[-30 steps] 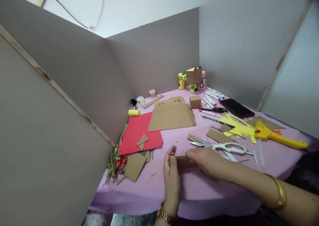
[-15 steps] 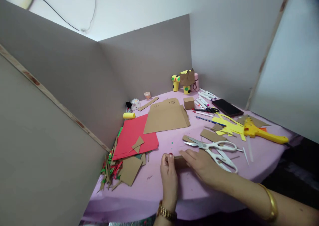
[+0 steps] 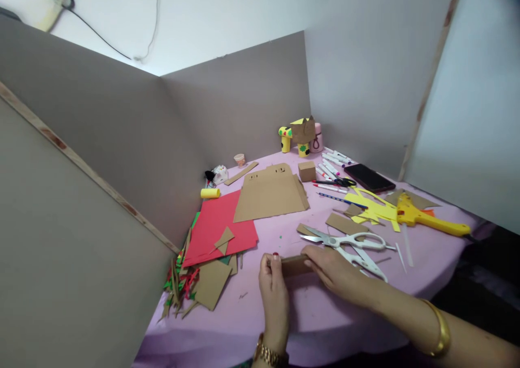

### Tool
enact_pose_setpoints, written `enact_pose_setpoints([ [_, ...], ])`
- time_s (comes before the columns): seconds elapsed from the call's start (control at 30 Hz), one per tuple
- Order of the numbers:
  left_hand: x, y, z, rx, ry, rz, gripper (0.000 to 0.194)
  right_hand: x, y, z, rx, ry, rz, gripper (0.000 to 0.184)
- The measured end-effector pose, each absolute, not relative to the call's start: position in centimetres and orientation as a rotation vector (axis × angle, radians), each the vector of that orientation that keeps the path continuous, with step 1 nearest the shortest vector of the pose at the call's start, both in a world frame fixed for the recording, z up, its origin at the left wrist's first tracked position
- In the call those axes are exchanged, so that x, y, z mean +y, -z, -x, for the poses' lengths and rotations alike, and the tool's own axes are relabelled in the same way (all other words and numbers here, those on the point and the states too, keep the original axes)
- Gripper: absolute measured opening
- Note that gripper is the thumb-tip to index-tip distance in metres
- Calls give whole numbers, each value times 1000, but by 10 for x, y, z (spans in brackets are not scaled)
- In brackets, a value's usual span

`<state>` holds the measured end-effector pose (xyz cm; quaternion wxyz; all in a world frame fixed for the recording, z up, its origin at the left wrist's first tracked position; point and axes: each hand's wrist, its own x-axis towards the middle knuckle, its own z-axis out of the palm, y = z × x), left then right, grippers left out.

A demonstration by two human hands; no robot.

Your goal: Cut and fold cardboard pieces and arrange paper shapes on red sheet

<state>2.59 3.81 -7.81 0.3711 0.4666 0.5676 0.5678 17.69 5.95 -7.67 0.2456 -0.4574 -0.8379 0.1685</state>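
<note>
Between my hands is a small strip of brown cardboard (image 3: pixel 294 266), held just above the front of the table. My left hand (image 3: pixel 274 284) pinches its left end, the thumb along the near face. At the other end, my right hand (image 3: pixel 333 273) has its fingers closed over the strip's right edge. Part of the strip is covered by my fingers. Just beyond my right hand lie white-handled scissors (image 3: pixel 365 242), their blades pointing left. Flat cardboard scraps (image 3: pixel 345 223) lie behind and under them.
A yellow glue gun (image 3: pixel 426 217) lies at right beside yellow paper cutouts (image 3: pixel 374 211). Red paper sheets (image 3: pixel 211 222), a large cardboard piece (image 3: pixel 270 197) and a pile of offcuts (image 3: pixel 213 287) cover the left and middle. Markers, a phone (image 3: pixel 369 177) and a small cardboard box (image 3: pixel 306 171) stand farther back.
My right hand's fingers have gone from resting spread over the strip's right end to closing on it. The left hand keeps its pinch. The camera view has shifted slightly.
</note>
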Motion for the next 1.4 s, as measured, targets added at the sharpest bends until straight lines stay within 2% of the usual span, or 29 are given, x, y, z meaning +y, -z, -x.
enact_pose_setpoints([
  [0.3, 40, 80, -24, 1449, -1444, -1202, 29, 55, 76, -174, -2225, -469, 1305, 22],
  [0.5, 41, 82, -22, 1449, -1448, -1216, 28, 43, 98, -164, -1846, -804, 1266, 53],
  [0.6, 42, 82, -24, 1450, -1461, -1215, 31, 38, 103, -159, -1834, -920, 1307, 57],
  [0.77, 42, 81, -26, 1448, -1442, -1186, 32, 36, 94, -156, -1831, -908, 1295, 48],
  [0.97, 40, 83, -23, 1476, -1390, -1098, 32, 38, 87, -156, -1838, -875, 1310, 20],
  [1.4, 47, 87, -15, 1358, -1348, -1156, 34, 48, 96, -154, -1805, -843, 1359, 16],
])
